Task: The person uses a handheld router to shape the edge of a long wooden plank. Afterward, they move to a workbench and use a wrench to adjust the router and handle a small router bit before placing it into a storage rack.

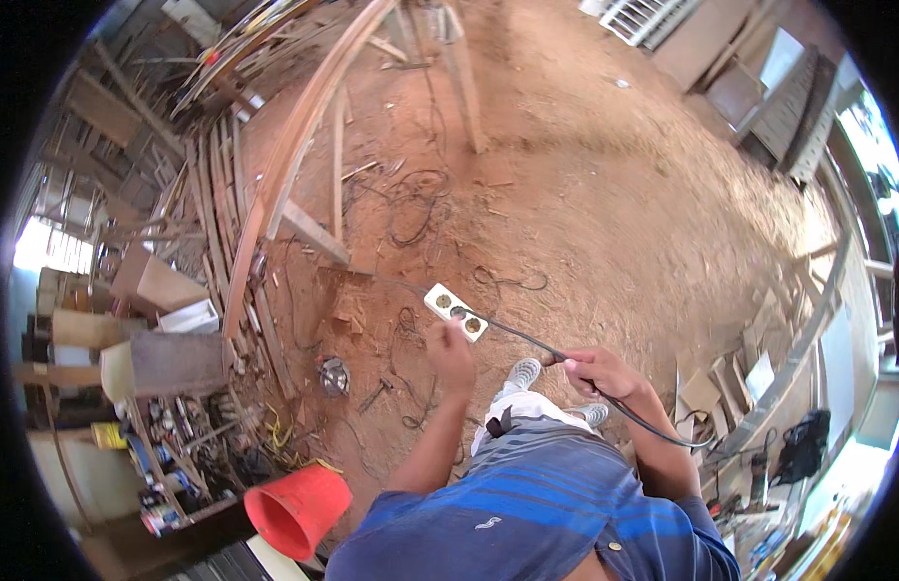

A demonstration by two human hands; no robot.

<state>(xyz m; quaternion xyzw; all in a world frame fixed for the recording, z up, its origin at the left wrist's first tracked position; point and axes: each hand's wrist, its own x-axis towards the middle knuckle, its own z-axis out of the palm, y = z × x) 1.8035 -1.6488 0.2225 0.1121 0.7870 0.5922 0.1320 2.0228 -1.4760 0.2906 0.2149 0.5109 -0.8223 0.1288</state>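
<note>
A white three-socket power strip (433,293) is held up in front of me by my left hand (448,355). The thumb lies over its middle, and the fingers underneath are hidden. Out of the middle socket area a black cable (515,332) runs to the right; whether its plug sits fully in the socket I cannot make out. My right hand (601,374) is closed around this cable, which then loops below my right wrist. A thin cord (396,282) leaves the far end of the strip toward the left.
Long timber (296,160) on trestles stands ahead left. On the dirt floor lie tangled cords (416,208), a hammer (376,395) and a round metallic tool (333,377). A red bucket (299,508) stands near left. Wood offcuts (701,392) are piled at right.
</note>
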